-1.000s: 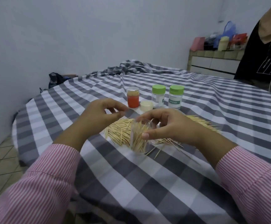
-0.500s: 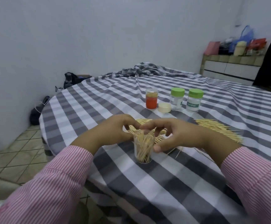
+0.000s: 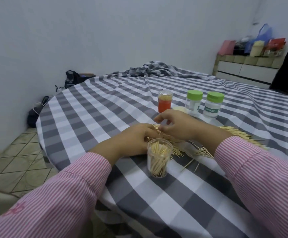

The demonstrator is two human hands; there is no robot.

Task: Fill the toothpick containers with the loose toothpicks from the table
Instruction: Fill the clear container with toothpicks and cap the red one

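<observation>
Label "TOOTHPICK" on green-lidded jar (image 3: 213,106); left hand (image 3: 136,140) and right hand (image 3: 179,125) fingers curled over loose toothpicks (image 3: 234,134), grip unclear.

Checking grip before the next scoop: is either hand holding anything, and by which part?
Both the left hand and the right hand reach into the loose toothpicks; whether either grips any cannot be told.

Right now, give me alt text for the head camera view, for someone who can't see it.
Two hands, left and right, reach into loose toothpicks behind an open clear container partly filled with toothpicks. Beyond stand an orange container and two green-lidded jars.
</observation>
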